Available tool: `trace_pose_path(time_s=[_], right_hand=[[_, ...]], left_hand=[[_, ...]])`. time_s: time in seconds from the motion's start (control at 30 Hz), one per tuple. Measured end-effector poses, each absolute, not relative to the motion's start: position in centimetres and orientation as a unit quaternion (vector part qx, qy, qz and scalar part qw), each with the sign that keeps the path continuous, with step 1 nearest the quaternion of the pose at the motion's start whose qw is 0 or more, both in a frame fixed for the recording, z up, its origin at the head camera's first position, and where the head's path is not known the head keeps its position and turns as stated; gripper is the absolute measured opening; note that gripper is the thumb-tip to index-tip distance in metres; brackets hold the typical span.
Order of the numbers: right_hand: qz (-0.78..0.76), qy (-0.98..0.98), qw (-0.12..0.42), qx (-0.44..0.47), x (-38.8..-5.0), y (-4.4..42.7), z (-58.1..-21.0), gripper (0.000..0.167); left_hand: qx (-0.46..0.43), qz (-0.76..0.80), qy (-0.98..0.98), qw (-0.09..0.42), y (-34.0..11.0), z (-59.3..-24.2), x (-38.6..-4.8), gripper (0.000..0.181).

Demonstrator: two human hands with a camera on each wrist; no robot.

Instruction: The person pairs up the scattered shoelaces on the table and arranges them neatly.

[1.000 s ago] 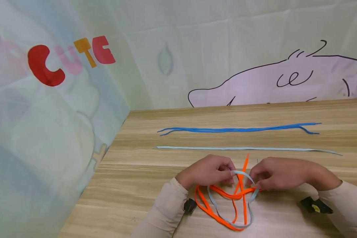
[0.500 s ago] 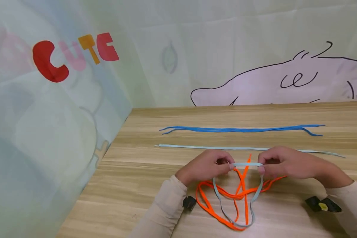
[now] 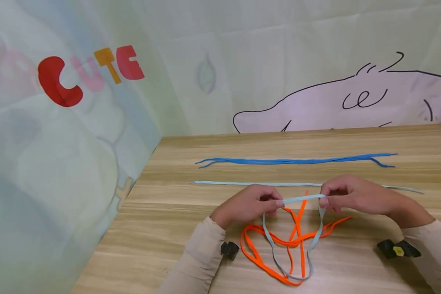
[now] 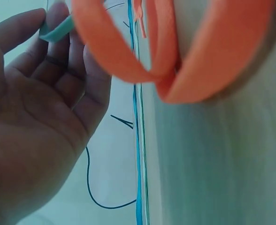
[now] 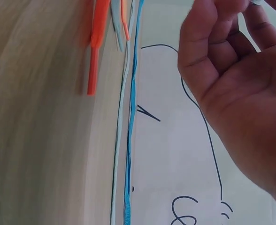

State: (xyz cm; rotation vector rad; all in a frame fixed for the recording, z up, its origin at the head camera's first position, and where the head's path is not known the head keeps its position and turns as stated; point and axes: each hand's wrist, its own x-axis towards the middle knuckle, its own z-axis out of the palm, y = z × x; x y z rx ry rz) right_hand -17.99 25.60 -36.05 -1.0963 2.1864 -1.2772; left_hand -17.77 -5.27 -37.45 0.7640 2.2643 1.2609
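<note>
Between thumb and fingers, my left hand (image 3: 251,205) pinches a pale blue shoelace (image 3: 303,199). My right hand (image 3: 365,199) pinches the same lace farther right, so a short stretch runs nearly taut between them, above the table. The rest of that lace hangs in a loop down to the wood. Orange shoelaces (image 3: 259,259) lie tangled with this loop below the hands. In the left wrist view the pale blue lace (image 4: 58,30) passes between the left thumb and fingers. Most of the lace is out of sight in the right wrist view, where the right fingers curl at the top.
Farther back, a second pale blue shoelace (image 3: 242,183) lies straight across the wooden table (image 3: 150,232), partly behind the right hand. Beyond it lie blue shoelaces (image 3: 279,161) side by side. A printed cloth (image 3: 191,81) rises behind the table and along its left side.
Both hands have lifted away from the table, the right hand most. The pale blue lace between them went from a slack curve to a nearly straight stretch. The right hand has come clear of the orange laces.
</note>
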Motion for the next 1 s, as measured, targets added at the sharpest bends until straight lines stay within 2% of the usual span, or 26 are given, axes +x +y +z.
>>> trace_pose_path(time_s=[0.47, 0.7, 1.0], right_hand=[[-0.459, 0.771, 0.186, -0.400, -18.1, 25.7, -36.4, 0.017], [-0.482, 0.748, 0.190, -0.415, -18.2, 25.9, -36.3, 0.026], [-0.482, 0.760, 0.186, -0.394, -18.3, 26.1, -36.5, 0.020]], left_hand=[[0.308, 0.484, 0.782, 0.246, -6.2, -37.3, -18.2, 0.025], [0.325, 0.499, 0.761, 0.256, -6.7, -37.1, -18.4, 0.028], [0.353, 0.536, 0.706, 0.300, -7.4, -37.1, -18.4, 0.027]])
